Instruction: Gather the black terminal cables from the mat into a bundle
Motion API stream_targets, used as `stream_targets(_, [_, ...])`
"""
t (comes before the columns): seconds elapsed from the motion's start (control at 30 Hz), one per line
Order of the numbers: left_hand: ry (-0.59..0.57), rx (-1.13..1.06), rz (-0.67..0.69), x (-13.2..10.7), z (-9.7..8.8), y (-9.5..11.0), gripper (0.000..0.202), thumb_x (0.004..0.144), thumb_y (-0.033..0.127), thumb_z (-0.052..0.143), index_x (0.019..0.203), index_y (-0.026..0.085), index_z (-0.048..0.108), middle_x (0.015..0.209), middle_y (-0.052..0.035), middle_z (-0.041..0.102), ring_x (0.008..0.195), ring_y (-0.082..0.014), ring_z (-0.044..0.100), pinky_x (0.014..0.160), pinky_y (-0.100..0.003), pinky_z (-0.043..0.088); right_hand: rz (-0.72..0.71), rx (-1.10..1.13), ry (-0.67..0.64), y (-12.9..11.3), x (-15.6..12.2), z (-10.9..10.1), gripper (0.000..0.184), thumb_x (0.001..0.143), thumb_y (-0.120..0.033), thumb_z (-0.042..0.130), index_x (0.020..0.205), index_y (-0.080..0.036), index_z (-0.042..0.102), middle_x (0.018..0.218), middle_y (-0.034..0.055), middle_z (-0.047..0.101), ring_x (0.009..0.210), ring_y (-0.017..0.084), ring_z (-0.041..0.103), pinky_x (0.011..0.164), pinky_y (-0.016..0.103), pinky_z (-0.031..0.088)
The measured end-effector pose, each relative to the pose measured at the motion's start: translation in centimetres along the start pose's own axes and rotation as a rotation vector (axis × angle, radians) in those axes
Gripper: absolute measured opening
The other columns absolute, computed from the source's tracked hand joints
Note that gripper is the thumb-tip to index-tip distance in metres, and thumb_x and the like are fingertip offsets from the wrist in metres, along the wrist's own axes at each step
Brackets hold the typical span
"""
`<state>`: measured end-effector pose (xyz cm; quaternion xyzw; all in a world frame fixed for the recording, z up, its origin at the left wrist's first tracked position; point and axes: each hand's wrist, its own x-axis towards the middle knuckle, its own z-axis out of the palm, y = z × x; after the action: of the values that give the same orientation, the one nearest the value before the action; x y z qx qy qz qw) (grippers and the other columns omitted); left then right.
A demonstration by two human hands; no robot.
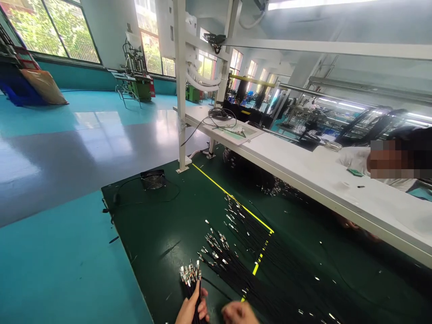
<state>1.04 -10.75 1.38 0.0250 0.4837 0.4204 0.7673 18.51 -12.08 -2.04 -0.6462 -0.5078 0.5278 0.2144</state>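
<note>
At the bottom edge my left hand (191, 310) is closed round a bundle of black cables (192, 281) with silver metal connectors bunched at the top. My right hand (239, 313) sits just to its right, only its back showing, fingers hidden. Many more black cables with metal ends (232, 243) lie spread over the dark green bench top (158, 225) ahead of both hands.
A yellow line (232, 198) crosses the green top. A small black fan (153, 179) lies at its far left corner. A white shelf (303, 171) runs above on the right, with another person (388, 164) behind it. Teal floor lies to the left.
</note>
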Motion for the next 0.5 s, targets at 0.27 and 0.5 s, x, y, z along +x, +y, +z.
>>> stream_targets(0.27, [0.045,-0.031,-0.107,0.0,0.2,0.9,0.053,0.057,0.07,0.05,0.057,0.016,0.045,0.037,0.0111,0.024,0.033,-0.0015,0.019,0.038,-0.019,0.024,-0.027,-0.559,0.338,3.4,3.0,-8.8,0.034,0.078,-0.036,0.035,0.09,-0.018,0.062,0.097,0.0116,0.064,0.1,0.025,0.055,0.089,0.04,0.041])
stream_targets(0.5, [0.04,-0.078,-0.073,-0.4,0.0,1.5,0.051,0.058,0.066,0.054,0.06,0.017,0.044,0.038,0.0117,0.024,0.033,-0.0009,0.021,0.039,-0.018,0.023,-0.032,-0.586,0.432,5.5,0.3,-8.4,0.038,0.082,-0.037,0.029,0.095,-0.018,0.059,0.099,0.0101,0.064,0.093,0.019,0.059,0.085,0.03,0.045])
